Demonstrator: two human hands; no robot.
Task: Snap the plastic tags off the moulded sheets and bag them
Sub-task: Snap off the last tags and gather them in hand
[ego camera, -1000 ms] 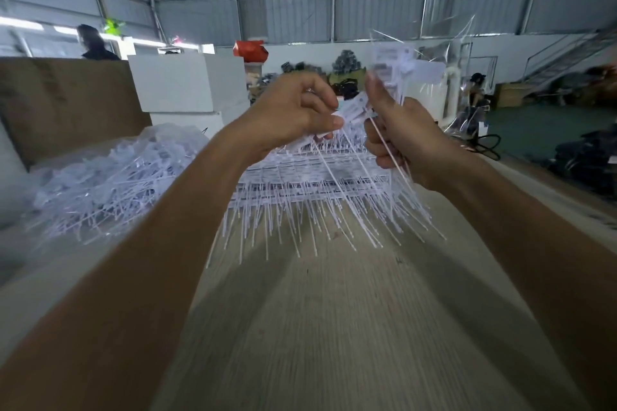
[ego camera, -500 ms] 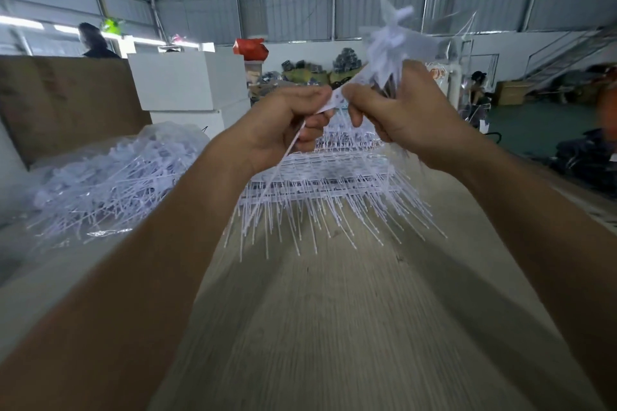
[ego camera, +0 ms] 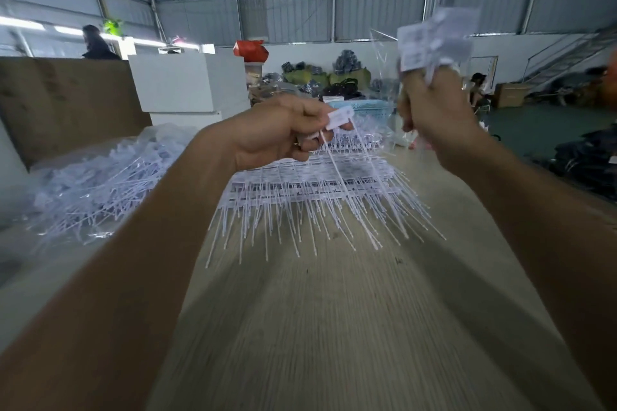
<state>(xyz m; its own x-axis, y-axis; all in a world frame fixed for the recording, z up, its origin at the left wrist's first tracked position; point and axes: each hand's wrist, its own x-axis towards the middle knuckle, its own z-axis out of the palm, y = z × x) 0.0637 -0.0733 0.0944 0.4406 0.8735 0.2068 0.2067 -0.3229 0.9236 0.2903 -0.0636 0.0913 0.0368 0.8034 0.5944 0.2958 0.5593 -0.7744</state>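
While one white tag [ego camera: 340, 119] sits pinched in my left hand [ego camera: 283, 133], tail hanging over the moulded sheets [ego camera: 310, 183] on the table [ego camera: 334, 327], my right hand [ego camera: 437, 110] clutches a blurred bunch of tags [ego camera: 434, 40] higher up; a bagged heap [ego camera: 96, 177] lies to the left

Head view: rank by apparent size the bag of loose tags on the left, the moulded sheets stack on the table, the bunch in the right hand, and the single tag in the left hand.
1. bag of loose tags and moulded sheets stack: too alike to rank.
2. bunch held in the right hand, blurred.
3. single tag pinched by the left hand.
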